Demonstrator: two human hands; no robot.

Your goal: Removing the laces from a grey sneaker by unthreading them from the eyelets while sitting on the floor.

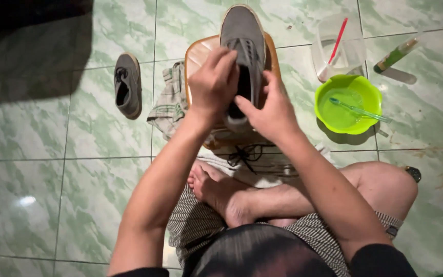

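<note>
A grey canvas shoe lies toe-away on a wooden board in front of me. My left hand grips the shoe's left side at its opening, fingers curled over the edge. On the right side of the opening rests my right hand, its fingers on the shoe. A black shoelace lies loose on a pale cloth just below the board. The second grey shoe sits on the tiled floor to the left.
A green bowl holds liquid and a clear toothbrush. Behind it stands a clear plastic container with a red-handled brush. A green tube lies at the right. A crumpled cloth sits left of the board. My crossed legs are below.
</note>
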